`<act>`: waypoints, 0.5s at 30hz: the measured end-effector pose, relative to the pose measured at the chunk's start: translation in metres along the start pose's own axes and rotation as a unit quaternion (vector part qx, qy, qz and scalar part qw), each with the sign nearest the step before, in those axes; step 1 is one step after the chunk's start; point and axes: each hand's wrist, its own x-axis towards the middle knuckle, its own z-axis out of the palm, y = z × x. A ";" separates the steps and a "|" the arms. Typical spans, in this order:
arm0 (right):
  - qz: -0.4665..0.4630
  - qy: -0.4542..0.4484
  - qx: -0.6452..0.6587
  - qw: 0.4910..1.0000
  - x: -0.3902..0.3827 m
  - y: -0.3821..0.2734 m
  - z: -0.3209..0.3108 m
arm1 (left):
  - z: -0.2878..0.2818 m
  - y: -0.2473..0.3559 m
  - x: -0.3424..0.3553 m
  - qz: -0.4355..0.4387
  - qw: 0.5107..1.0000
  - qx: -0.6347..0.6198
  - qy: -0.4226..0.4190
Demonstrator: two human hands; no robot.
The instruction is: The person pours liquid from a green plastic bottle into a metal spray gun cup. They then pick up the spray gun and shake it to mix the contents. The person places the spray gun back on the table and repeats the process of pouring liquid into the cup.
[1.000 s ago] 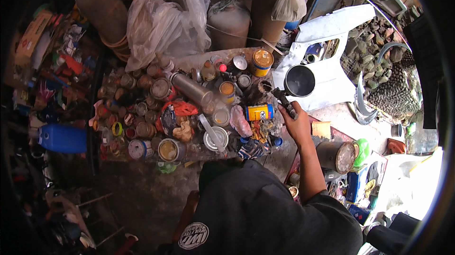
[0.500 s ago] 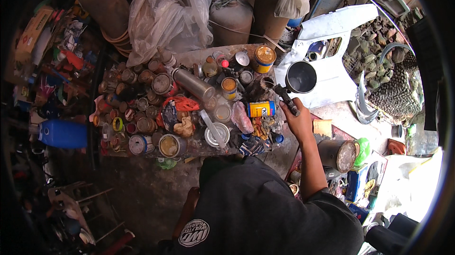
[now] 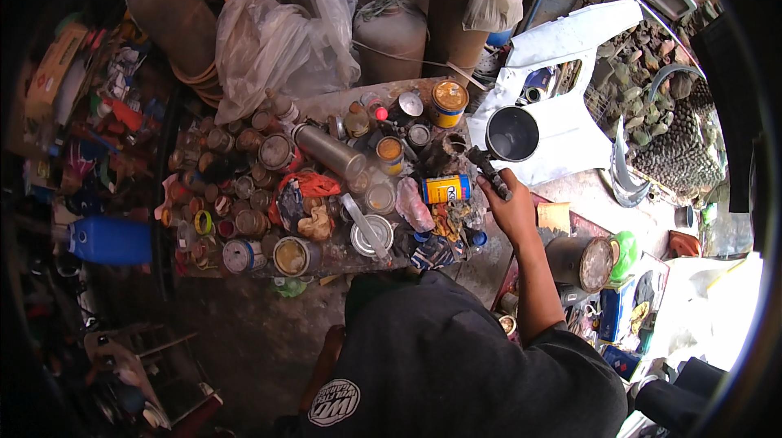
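My right hand [image 3: 515, 208] is closed around the dark handle of what looks like a spray gun [image 3: 491, 171], held near the right end of the cluttered table. Its round, open-topped cup [image 3: 511, 133] tilts so the grey inside shows, over the edge of a white car body panel [image 3: 562, 124]. Just left of my hand lies a yellow and blue can [image 3: 446, 189] on its side, with stained rags [image 3: 450, 218] below it. A pink crumpled cloth [image 3: 415, 204] is beside the can. Of my left side only part of the arm shows; that hand is hidden.
Jars and tins crowd the table's left half, around a metal cylinder [image 3: 328, 151]. An orange-topped can [image 3: 449, 102] stands at the back. Behind are gas cylinders [image 3: 391, 35] and a clear plastic bag [image 3: 285, 35]. A large tin [image 3: 580, 263] lies right of my forearm.
The whole view has shifted slightly, so the table and panel sit a little further left. My right hand keeps its grip on the spray gun, and slightly more of my left arm shows.
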 end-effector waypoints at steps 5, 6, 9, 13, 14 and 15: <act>0.013 -0.004 -0.003 1.000 0.000 0.001 -0.001 | 0.004 -0.003 0.011 0.209 0.945 0.244 0.058; 0.011 -0.003 -0.004 1.000 0.000 0.001 -0.002 | 0.004 -0.004 0.010 0.216 0.943 0.246 0.065; 0.009 -0.002 0.009 1.000 0.000 0.004 0.000 | 0.003 -0.008 0.008 0.184 0.958 0.217 0.038; 0.010 0.001 0.011 1.000 0.000 0.006 0.000 | 0.004 -0.007 0.008 0.127 0.980 0.150 -0.001; -0.005 0.010 0.015 1.000 0.000 0.008 0.001 | 0.005 -0.007 0.005 0.120 0.982 0.144 0.000; -0.020 0.019 0.019 0.999 0.000 0.011 0.003 | 0.004 -0.007 0.005 0.107 0.986 0.130 -0.002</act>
